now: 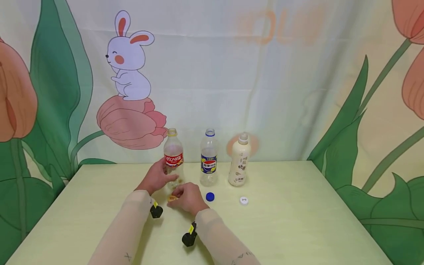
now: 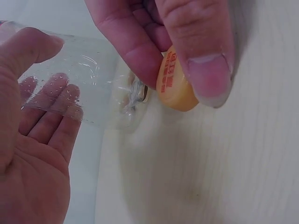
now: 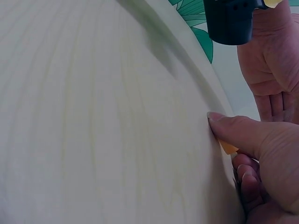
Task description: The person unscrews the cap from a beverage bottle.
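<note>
My left hand (image 1: 156, 179) holds a clear plastic cola bottle (image 1: 173, 149) with a red label, thumb on one side and fingers behind it. The bottle stands upright and uncapped, with droplets inside its wall. In front of its base, my right hand (image 1: 190, 198) pinches an orange bottle cap (image 2: 174, 86) with red print between thumb and fingers, close over the table. Right of the cola bottle stands an uncapped clear bottle (image 1: 209, 147) with a blue label. A blue cap (image 1: 210, 197) lies in front of it.
Further right stands a cream-coloured bottle (image 1: 239, 158), with a white cap (image 1: 244, 200) on the table before it. The pale wood-grain table (image 1: 298, 221) ends at a printed curtain (image 1: 281, 92) behind the bottles. Black wrist cameras (image 1: 189, 239) hang under both forearms.
</note>
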`<action>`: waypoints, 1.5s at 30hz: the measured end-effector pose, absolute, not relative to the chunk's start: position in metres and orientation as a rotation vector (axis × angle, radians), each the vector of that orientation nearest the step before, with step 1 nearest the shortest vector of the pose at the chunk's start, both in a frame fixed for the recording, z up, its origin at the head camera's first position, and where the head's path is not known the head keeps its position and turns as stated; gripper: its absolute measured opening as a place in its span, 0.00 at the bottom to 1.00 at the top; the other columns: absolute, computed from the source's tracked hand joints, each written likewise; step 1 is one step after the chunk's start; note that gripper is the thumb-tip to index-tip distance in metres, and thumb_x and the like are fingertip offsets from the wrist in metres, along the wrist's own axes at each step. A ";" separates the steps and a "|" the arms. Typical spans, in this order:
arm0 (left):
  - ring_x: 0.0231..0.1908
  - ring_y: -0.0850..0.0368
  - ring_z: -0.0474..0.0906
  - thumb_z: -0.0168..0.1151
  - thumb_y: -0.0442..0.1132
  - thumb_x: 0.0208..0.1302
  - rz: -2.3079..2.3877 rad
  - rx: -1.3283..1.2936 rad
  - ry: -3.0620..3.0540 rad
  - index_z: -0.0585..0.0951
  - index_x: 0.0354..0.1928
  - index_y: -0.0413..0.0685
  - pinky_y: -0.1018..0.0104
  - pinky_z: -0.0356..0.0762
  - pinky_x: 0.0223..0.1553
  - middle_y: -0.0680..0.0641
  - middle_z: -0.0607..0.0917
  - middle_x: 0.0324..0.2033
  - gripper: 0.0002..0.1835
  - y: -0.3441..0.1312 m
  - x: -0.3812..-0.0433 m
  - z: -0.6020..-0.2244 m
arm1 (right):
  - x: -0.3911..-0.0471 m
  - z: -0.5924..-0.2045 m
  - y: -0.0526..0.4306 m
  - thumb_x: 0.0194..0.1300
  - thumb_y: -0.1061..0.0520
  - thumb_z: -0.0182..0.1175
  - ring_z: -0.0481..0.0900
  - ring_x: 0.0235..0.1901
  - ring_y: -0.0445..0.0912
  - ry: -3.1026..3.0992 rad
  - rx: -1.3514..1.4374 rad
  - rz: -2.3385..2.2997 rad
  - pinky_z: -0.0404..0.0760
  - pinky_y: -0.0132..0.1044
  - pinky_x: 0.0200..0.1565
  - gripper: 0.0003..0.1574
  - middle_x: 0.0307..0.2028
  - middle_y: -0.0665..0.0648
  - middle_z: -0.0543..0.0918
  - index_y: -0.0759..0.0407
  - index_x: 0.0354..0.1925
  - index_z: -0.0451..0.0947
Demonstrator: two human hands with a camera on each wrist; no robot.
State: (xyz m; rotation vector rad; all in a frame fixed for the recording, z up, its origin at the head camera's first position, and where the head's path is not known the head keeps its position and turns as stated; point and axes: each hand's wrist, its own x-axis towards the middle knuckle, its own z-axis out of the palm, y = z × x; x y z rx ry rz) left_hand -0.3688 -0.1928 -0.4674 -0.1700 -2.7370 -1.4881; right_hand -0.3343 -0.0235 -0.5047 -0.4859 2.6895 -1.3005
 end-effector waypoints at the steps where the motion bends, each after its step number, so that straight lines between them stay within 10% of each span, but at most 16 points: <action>1: 0.70 0.35 0.70 0.70 0.39 0.64 -1.484 -0.165 -2.741 0.65 0.74 0.46 0.37 0.68 0.71 0.38 0.74 0.70 0.38 -0.193 -0.369 -0.468 | -0.334 -0.505 -0.024 0.46 0.51 0.84 0.76 0.33 0.37 2.687 -0.478 -1.299 0.78 0.30 0.38 0.16 0.30 0.43 0.85 0.50 0.33 0.89; 25: 0.66 0.36 0.74 0.70 0.39 0.64 -1.405 -0.158 -2.777 0.68 0.71 0.41 0.39 0.72 0.69 0.36 0.77 0.67 0.35 -0.201 -0.364 -0.468 | -0.332 -0.505 -0.033 0.46 0.50 0.84 0.74 0.31 0.38 2.662 -0.471 -1.299 0.75 0.29 0.33 0.16 0.28 0.43 0.83 0.50 0.34 0.90; 45: 0.76 0.32 0.57 0.70 0.42 0.64 -1.373 -0.215 -2.883 0.55 0.77 0.37 0.36 0.58 0.76 0.32 0.64 0.75 0.46 -0.213 -0.350 -0.459 | -0.332 -0.469 -0.003 0.51 0.49 0.81 0.82 0.34 0.39 2.494 -0.489 -1.361 0.83 0.32 0.38 0.25 0.35 0.47 0.90 0.57 0.45 0.89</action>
